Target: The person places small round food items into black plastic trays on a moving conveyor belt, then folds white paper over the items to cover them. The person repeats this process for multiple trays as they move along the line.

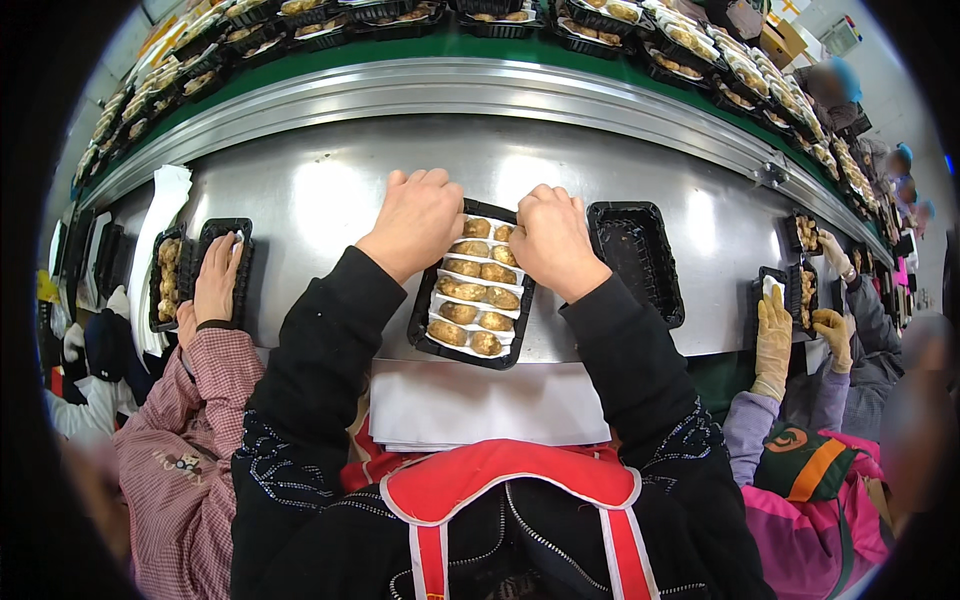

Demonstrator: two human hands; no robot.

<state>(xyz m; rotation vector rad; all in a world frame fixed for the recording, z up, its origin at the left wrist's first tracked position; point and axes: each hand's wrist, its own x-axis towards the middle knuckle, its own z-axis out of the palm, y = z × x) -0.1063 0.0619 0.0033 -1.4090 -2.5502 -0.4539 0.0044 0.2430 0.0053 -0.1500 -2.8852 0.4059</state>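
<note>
In front of me a black plastic tray (417, 322) lies slightly tilted on the steel table. Rows of brown, mottled, rounded pieces that look like mushrooms (463, 289) fill it, with white paper strips between the rows. My left hand (418, 222) is closed at the tray's upper left side, and my right hand (556, 240) is closed at its upper right side, thumb and fingertips over the rim. Both hands partly cover the far end, so the exact grip of the fingertips is hidden. A second black tray (640, 262), with no mushrooms in it, stands right of my right hand.
A stack of white paper sheets (480, 405) lies below the table's near edge. Beyond a metal rail (480, 85), a green conveyor (420, 38) carries many filled trays. Co-workers handle trays on both sides: a bare hand (215, 275) at left, yellow gloves (772, 335) at right.
</note>
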